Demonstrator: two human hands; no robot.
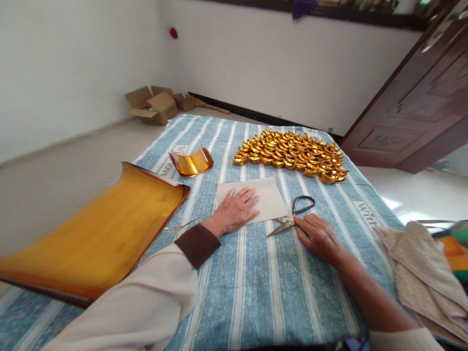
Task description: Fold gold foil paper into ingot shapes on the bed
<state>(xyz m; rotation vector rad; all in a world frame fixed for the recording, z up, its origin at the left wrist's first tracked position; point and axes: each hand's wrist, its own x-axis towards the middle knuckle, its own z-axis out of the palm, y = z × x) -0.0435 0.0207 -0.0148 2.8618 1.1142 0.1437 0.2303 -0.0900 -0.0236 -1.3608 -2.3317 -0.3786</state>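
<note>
Flat on the striped cloth lies a pale sheet of paper (269,200). My left hand (236,209) rests on its left part with the fingers stretched out and the palm down. At the paper's lower right corner, my right hand (318,235) is closed on black-handled scissors (286,224). The blades point left and stand apart, near the paper's lower edge; one handle loop shows above the hand, the other is hidden by it. A thin gold strip (183,225) lies left of my left wrist.
Large gold foil sheets (98,229) lie in a stack at the left. A smaller curled gold stack (192,163) sits behind the paper. Many folded gold ingots (292,153) cover the back right. A beige cloth (420,273) lies at the right edge; open cardboard boxes (157,105) stand on the floor.
</note>
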